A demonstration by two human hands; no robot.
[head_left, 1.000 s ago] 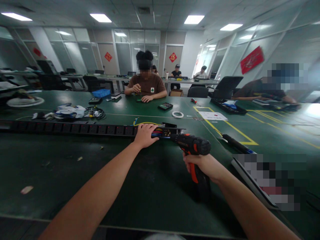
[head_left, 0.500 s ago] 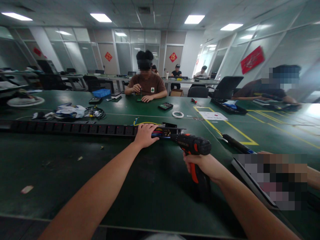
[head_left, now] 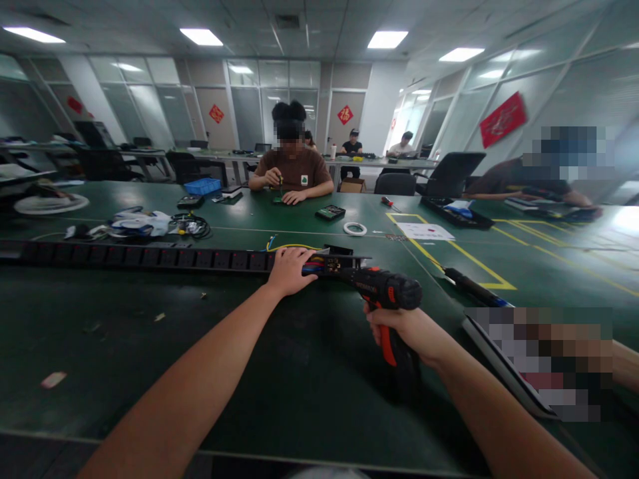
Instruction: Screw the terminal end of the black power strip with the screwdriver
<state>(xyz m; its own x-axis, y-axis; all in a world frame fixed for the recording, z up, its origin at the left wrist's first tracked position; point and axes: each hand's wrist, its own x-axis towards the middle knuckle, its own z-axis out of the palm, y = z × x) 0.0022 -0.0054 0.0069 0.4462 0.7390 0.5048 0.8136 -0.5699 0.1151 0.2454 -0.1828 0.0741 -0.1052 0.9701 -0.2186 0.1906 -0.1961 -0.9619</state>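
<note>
A long black power strip (head_left: 164,258) with a row of sockets lies across the table. My left hand (head_left: 292,269) is laid over it near its right end, fingers across the top and thumb on the near side. Beside that hand, red and blue wires (head_left: 315,264) show in the strip's open end section. My right hand (head_left: 399,326) is wrapped around the handle of a black and orange cordless drill (head_left: 387,286). The drill points left, its tip at the open end of the strip. Whether the tip touches a screw is too small to tell.
On the green table (head_left: 239,372) lie a white ring-shaped roll (head_left: 355,229), a bundle of cables (head_left: 192,226), a blue basket (head_left: 202,186) and a black tray (head_left: 459,213). A black-handled tool (head_left: 469,286) lies at right. A co-worker (head_left: 291,166) sits opposite; another person's arm (head_left: 626,356) reaches in from the right.
The drill's front has shifted very slightly left over the strip's open end. My left hand has stayed in place on the strip.
</note>
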